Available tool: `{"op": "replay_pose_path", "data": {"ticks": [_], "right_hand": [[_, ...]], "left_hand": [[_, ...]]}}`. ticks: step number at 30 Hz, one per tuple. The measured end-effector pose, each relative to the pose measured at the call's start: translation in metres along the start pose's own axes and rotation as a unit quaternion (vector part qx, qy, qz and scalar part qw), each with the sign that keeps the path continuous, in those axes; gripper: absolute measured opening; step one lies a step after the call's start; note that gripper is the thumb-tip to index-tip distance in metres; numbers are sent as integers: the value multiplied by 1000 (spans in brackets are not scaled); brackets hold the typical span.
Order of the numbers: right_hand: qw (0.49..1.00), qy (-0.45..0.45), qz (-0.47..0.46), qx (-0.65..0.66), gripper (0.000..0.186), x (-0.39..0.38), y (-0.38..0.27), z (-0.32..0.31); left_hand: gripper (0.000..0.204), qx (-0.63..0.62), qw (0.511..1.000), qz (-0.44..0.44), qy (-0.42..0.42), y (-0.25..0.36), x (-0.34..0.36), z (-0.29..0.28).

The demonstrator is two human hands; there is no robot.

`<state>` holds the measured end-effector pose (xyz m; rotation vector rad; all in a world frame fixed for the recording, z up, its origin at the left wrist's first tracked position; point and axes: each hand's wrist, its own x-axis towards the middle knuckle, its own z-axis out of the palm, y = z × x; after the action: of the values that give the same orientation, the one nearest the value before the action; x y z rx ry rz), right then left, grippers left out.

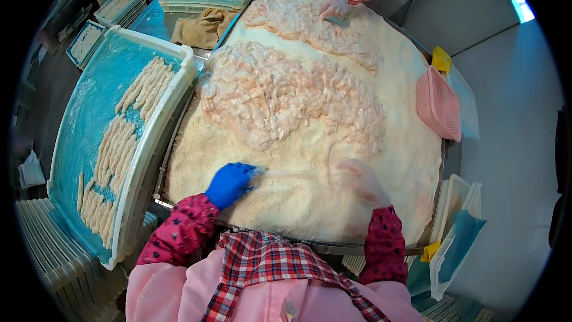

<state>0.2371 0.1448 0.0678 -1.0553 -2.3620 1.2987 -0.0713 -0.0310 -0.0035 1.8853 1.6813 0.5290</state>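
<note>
Checked red apron [256,262] over a pink top closest to us, and just past it, pale powder [286,209] blankets the table [333,249]! Between the two hands runs a whitish streak [292,174], and whether it's a coated strip or just a ridge of powder, I can't tell. On its left end, the left hand [230,185], blue-gloved, fingers curled inward; what that grip has, if anything, is hidden. Over on the right, the right hand [362,182] in a clear glove, blurred, low at the powder, so no call on how open its grip is or what it holds.

Beyond them sits a broad heap of raw pinkish pieces [286,92], a second heap [298,24] behind, and there's a co-worker's gloved hand [333,5] at that one! Out left, a white-rimmed tray [128,226] carries coated strips [116,149] in three rows on blue lining; far right, a pink basket [439,104] at the table's edge.
</note>
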Motion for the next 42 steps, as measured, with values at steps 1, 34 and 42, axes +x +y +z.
{"op": "replay_pose_path", "data": {"ticks": [1, 34, 42], "right_hand": [[997, 64, 46, 15, 26, -10, 18, 8], [988, 146, 25, -47, 27, 12, -36, 117], [979, -19, -43, -198, 23, 11, -40, 80]], "left_hand": [[54, 7, 998, 39, 51, -5, -10, -3], [47, -853, 451, -225, 135, 56, -19, 15], [52, -855, 436, -197, 200, 54, -23, 6]]}}
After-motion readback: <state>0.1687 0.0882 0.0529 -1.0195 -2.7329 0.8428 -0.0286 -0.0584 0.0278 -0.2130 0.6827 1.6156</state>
